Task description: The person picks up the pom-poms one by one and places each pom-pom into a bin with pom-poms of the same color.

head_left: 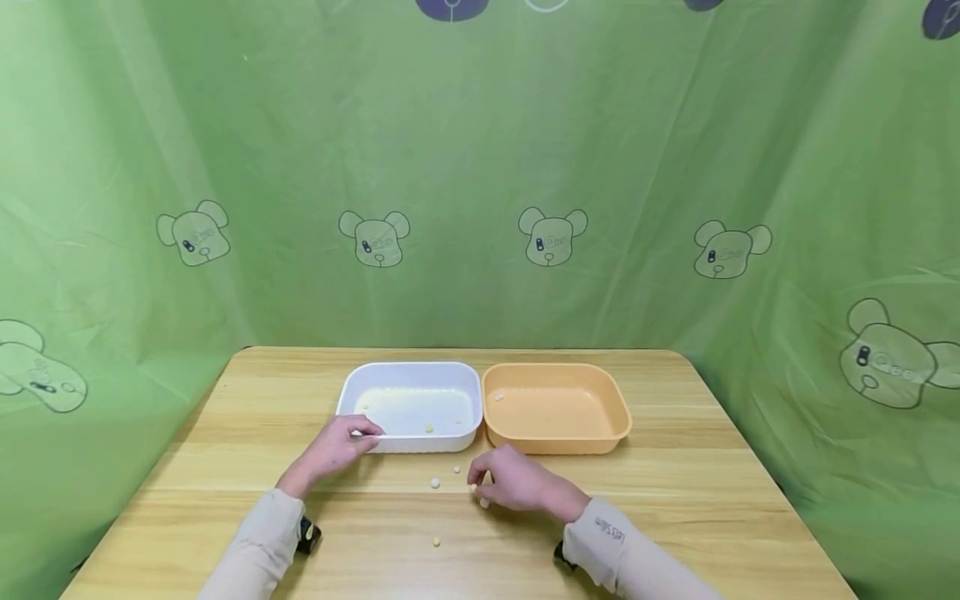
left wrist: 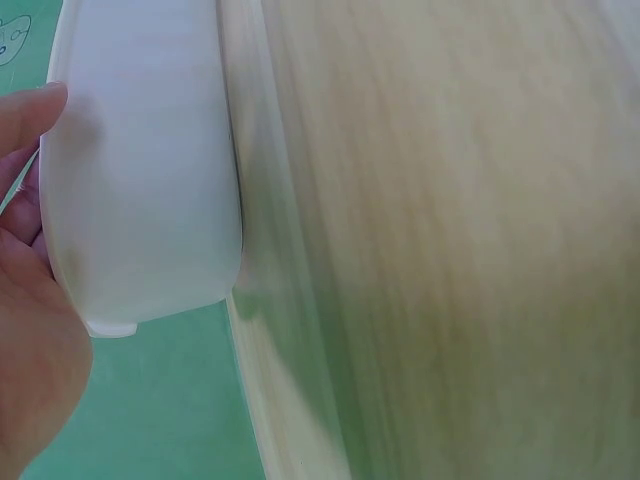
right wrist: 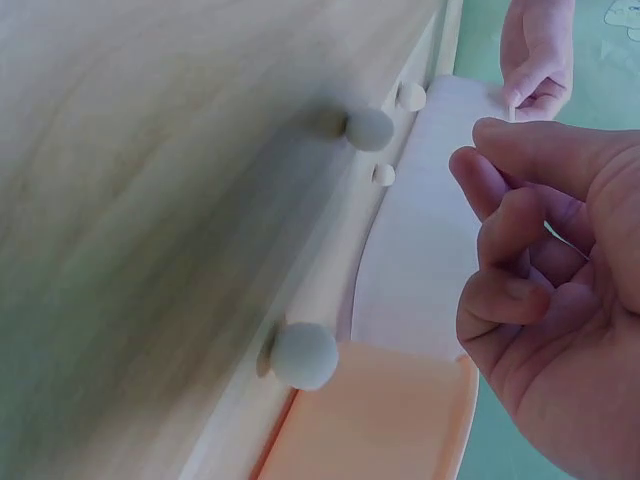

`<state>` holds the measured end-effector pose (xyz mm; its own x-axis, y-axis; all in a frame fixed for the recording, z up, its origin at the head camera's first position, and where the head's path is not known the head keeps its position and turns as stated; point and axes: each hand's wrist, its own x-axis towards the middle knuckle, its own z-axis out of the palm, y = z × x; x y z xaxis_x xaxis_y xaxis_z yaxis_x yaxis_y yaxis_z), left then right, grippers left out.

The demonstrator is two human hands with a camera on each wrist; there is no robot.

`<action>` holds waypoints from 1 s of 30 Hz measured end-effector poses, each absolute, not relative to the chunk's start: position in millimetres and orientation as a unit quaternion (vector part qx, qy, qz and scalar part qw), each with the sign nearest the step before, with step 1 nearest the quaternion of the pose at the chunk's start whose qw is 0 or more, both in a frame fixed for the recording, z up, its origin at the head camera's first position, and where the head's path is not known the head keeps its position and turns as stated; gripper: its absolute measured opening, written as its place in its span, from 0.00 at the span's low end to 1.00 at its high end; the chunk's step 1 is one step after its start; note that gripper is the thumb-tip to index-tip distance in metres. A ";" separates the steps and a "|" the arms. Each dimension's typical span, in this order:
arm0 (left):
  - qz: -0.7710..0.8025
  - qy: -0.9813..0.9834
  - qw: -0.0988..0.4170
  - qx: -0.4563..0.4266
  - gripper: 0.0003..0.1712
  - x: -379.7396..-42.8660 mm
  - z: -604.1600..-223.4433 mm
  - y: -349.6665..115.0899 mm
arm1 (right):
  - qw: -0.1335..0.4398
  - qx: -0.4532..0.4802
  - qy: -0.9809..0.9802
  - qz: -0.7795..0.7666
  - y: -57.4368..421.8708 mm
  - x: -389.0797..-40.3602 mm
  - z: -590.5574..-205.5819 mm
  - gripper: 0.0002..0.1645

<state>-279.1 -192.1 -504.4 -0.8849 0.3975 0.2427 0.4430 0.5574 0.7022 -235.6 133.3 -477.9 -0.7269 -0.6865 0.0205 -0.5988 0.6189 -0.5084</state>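
My left hand [head_left: 337,446] grips the near left rim of the white plastic tray [head_left: 427,444], thumb outside its wall [left wrist: 150,180]. Close over the table in front of the trays, my right hand [head_left: 517,479] has thumb and forefinger pinched together. A small yellow ball [head_left: 473,487] shows at those fingertips in the head view; in the right wrist view the fingers hide it. Just beneath the hand lies a pale ball [right wrist: 304,355]. Further left on the wood are a larger white ball [head_left: 435,483], a tiny white ball [head_left: 457,470] and, nearer me, a yellow ball [head_left: 437,542].
An orange tray [head_left: 558,446] stands right against the white one, with small white balls [head_left: 499,397] inside at its left. Several yellow balls, one at the front [head_left: 429,428], lie in the white tray. Green curtain [head_left: 465,292] surrounds the wooden table [head_left: 712,500].
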 end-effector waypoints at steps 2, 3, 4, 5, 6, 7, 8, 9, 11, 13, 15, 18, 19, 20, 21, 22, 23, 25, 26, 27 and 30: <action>-0.403 -0.883 0.028 -0.238 0.06 -279.3 -504.3 -192.0 | 0.090 -0.352 0.897 -0.252 134.5 -236.5 -477.3 0.04; -0.403 -0.883 0.027 -0.238 0.06 -279.4 -504.1 -192.0 | 0.092 -0.347 0.898 -0.254 135.1 -236.8 -477.1 0.04; -0.402 -0.884 0.027 -0.238 0.06 -279.4 -504.0 -192.0 | 0.094 -0.345 0.898 -0.256 135.6 -237.2 -476.9 0.05; -0.401 -0.884 0.028 -0.239 0.06 -279.3 -503.8 -192.0 | 0.093 -0.343 0.898 -0.257 136.2 -237.7 -476.9 0.05; -0.400 -0.884 0.029 -0.240 0.06 -279.4 -503.8 -192.0 | 0.095 -0.341 0.898 -0.261 136.9 -238.0 -476.8 0.05; -0.400 -0.884 0.030 -0.241 0.06 -279.5 -503.7 -192.0 | 0.096 -0.339 0.898 -0.264 137.3 -238.2 -476.5 0.05; -0.401 -0.883 0.030 -0.241 0.06 -279.5 -503.5 -192.1 | 0.095 -0.338 0.897 -0.267 137.7 -238.5 -476.2 0.05; -0.402 -0.883 0.030 -0.242 0.06 -279.5 -503.5 -192.1 | 0.094 -0.337 0.897 -0.270 138.1 -238.7 -475.8 0.06; -0.401 -0.883 0.030 -0.241 0.06 -279.1 -503.4 -192.0 | 0.090 -0.334 0.897 -0.275 139.0 -239.2 -475.2 0.06; -0.402 -0.883 0.029 -0.241 0.06 -278.9 -503.4 -192.0 | 0.082 -0.335 0.897 -0.278 139.8 -239.9 -474.4 0.06; -0.400 -0.884 0.028 -0.241 0.06 -278.5 -503.4 -192.1 | 0.070 -0.340 0.895 -0.279 140.9 -240.7 -473.8 0.06; -0.401 -0.883 0.029 -0.242 0.06 -278.3 -503.3 -192.2 | 0.052 -0.349 0.894 -0.275 142.2 -242.7 -472.7 0.06; -0.401 -0.883 0.030 -0.242 0.06 -278.2 -503.3 -192.2 | 0.049 -0.348 0.895 -0.276 142.7 -243.5 -472.4 0.06; -0.401 -0.883 0.029 -0.241 0.06 -278.0 -503.1 -192.1 | 0.048 -0.346 0.895 -0.276 143.2 -244.3 -472.2 0.06; -0.402 -0.883 0.030 -0.241 0.06 -277.9 -503.1 -192.0 | 0.047 -0.343 0.896 -0.277 143.6 -245.0 -471.9 0.06; -0.402 -0.883 0.030 -0.241 0.06 -278.1 -503.2 -192.0 | 0.048 -0.339 0.898 -0.278 144.0 -245.7 -471.6 0.06; -0.403 -0.883 0.029 -0.239 0.06 -277.7 -503.1 -191.8 | 0.048 -0.336 0.898 -0.280 144.4 -246.3 -471.4 0.06; -0.404 -0.883 0.028 -0.237 0.06 -277.6 -503.0 -191.7 | 0.052 -0.326 0.900 -0.286 145.0 -247.5 -471.2 0.06; -0.405 -0.883 0.027 -0.236 0.06 -277.5 -502.8 -191.6 | 0.053 -0.322 0.900 -0.288 145.1 -248.0 -470.8 0.06; -0.406 -0.882 0.026 -0.236 0.06 -277.5 -502.6 -191.4 | 0.055 -0.318 0.900 -0.292 145.4 -248.4 -470.1 0.06; -0.410 -0.881 0.025 -0.236 0.06 -277.3 -501.7 -191.0 | 0.059 -0.308 0.899 -0.305 145.7 -250.0 -468.5 0.06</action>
